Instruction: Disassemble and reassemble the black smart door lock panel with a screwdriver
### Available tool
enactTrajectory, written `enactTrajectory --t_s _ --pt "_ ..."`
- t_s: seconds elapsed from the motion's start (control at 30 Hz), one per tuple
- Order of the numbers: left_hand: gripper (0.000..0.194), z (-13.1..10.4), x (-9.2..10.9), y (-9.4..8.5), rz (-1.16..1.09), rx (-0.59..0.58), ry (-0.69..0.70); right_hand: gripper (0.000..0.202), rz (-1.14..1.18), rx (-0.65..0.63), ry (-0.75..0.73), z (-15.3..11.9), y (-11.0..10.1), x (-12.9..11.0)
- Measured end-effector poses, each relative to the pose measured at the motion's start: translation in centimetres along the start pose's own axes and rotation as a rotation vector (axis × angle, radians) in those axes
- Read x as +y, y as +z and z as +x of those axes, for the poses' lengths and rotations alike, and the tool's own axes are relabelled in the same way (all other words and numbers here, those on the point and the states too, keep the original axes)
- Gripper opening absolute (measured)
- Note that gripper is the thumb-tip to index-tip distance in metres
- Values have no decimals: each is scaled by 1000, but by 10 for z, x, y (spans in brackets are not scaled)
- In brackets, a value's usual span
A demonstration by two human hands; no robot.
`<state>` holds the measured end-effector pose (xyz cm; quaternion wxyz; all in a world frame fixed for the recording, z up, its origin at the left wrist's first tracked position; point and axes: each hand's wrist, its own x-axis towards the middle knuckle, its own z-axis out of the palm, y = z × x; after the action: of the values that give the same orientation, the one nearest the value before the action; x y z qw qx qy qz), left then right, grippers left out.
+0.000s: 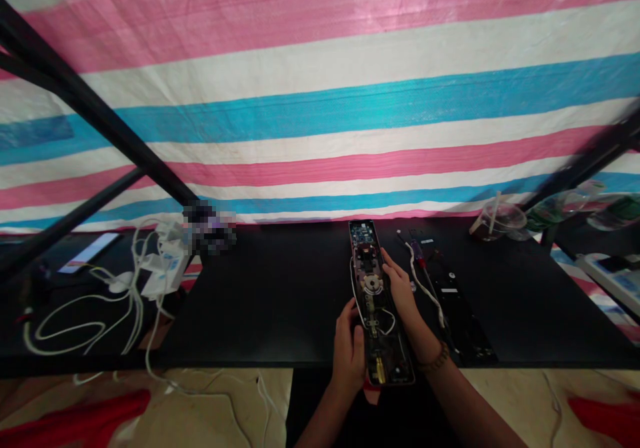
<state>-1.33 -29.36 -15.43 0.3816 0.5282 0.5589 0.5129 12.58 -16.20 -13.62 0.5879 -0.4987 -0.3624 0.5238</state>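
Observation:
A long, narrow device housing [373, 285] lies open side up at the table's front edge, its near end past that edge. Inside show a blue circuit board at the far end, a round part in the middle, thin white wires and a brass-coloured piece at the near end. My left hand [349, 348] grips the housing's left side near the front. My right hand [401, 291] holds its right side further up, with a bracelet on the wrist. Right of it lie a screwdriver [418, 253], a white cable [427, 292] and a flat black panel [457, 311].
The black table [265, 295] spans the middle. At the back right stands a clear plastic cup [505, 220] with a straw. White cables and a power strip [165, 269] lie left, near a phone [89, 253]. Black metal bars slant at both sides before a striped sheet [320, 108].

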Motion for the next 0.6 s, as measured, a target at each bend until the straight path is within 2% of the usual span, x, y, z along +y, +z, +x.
enactTrajectory --t_s 0.4,0.6 --pt "62 -2 1 -3 -26 -5 0 46 -27 40 28 9 2 1" --pt "63 -3 -5 -2 -39 -27 20 48 -64 57 58 16 2 5"
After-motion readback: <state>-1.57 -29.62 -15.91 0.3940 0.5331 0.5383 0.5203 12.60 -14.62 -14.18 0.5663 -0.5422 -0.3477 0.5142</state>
